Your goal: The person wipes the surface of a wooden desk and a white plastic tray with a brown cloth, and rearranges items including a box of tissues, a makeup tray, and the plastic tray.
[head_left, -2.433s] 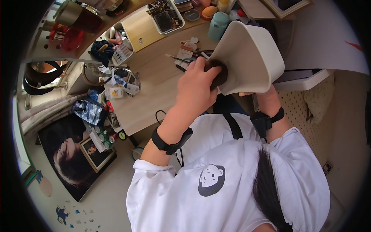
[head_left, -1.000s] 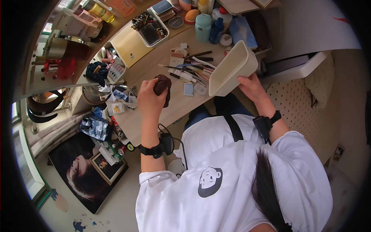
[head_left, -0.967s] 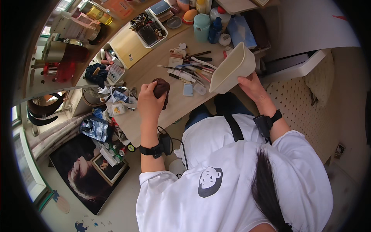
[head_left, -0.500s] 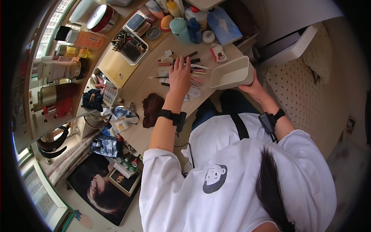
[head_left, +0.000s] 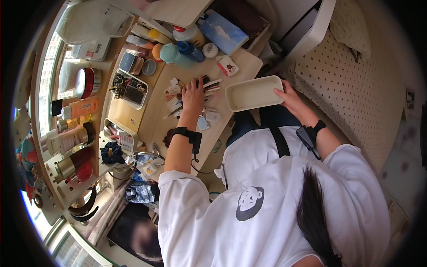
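Grip, right hand point(head_left: 291, 99): fingers closed on the right short rim of the cream tray point(head_left: 253, 92), holding it level at the near edge of the surface point(head_left: 242, 66).
Grip, left hand point(head_left: 193, 94): palm down, fingers spread wide over the loose pens and small tools point(head_left: 211, 84); whether any is pinched, I cannot tell.
Tray position: just right of the pens, partly past the near edge, above the lap.
Tray handling: looks like light, stiff plastic with smooth walls, probably a bit slippery; the rim is the best place to take hold, thumb inside and fingers under.
Pens handling: thin, light, likely to roll; better gathered in a bunch than one by one.
Farther: teal bottle point(head_left: 172, 53) and blue box point(head_left: 223, 32) stand toward the far edge.
Hidden: the tray's underside, the fingertips of the left hand, and the small items under the left palm are hard to make out.
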A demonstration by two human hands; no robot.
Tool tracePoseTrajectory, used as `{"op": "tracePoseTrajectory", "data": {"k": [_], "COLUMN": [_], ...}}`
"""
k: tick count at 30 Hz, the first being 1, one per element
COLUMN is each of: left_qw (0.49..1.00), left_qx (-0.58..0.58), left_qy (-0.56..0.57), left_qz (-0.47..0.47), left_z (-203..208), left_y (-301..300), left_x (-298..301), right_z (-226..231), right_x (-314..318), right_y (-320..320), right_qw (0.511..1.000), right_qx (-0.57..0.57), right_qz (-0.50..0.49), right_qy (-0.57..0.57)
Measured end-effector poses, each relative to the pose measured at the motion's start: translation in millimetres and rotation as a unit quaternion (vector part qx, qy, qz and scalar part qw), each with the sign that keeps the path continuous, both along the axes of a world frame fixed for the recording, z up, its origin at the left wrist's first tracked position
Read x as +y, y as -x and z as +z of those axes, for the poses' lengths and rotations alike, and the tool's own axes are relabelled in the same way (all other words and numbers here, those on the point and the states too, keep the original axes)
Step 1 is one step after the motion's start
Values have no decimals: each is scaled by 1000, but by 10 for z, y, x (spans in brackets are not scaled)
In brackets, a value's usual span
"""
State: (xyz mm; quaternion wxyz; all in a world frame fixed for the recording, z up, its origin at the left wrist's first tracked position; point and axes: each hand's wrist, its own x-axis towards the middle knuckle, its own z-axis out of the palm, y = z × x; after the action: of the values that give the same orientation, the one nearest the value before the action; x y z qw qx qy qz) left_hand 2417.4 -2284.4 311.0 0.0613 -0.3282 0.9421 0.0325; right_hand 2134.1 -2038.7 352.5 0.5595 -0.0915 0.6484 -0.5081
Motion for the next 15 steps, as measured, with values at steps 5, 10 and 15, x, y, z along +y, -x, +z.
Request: {"op": "tracePoseTrajectory", "data": {"k": [5,10,15], "left_qw": [998,999,995], "left_qx": [26,13,52], "left_qy": [47,14,61], "left_qz": [18,47,57], "left_z": [-42,-21,-95], "left_y": [90,180,177], "left_x": [-6,-16,-50], "right_z": [-159,-236,-242], "right_x": [16,-30,-96], "right_y": [13,4,-25], "right_qw": [999,998,996], "right_qx": [-12,4,16], "right_qz": [12,17,21], "right_qy": [-43,-66,-83]}}
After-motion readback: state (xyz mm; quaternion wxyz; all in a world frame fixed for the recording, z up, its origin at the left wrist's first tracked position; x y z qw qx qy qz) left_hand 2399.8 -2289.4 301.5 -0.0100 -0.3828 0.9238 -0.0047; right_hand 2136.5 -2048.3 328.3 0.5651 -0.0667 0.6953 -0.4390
